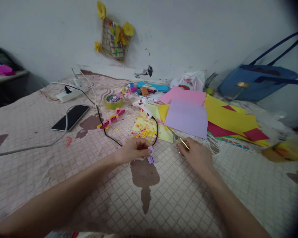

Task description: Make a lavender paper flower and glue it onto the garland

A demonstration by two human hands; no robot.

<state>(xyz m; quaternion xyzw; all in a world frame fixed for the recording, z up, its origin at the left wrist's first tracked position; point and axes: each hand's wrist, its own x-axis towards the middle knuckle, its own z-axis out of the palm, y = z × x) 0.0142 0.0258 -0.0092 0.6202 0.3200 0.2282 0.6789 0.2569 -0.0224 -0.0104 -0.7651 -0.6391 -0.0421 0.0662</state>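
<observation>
Between the fingertips of my left hand [136,150] is a small folded piece of purple paper [151,159]. To the right, my right hand [197,157] is closed on the gold handles of the scissors [183,144], whose blades point up and left toward the paper sheets. The scissors are low over the cloth, near the lower edge of a purple sheet [186,117]. Beyond my hands, small yellow and pink paper scraps [145,129] are heaped on a pale yellow sheet [167,135].
A white glue gun [145,109] with a black cord lies behind the scraps. Left are a tape roll [113,101], a decorated red strip [111,119], a phone [71,118] and a power strip [72,93]. Yellow sheets [230,115] and a blue bag [258,82] are right.
</observation>
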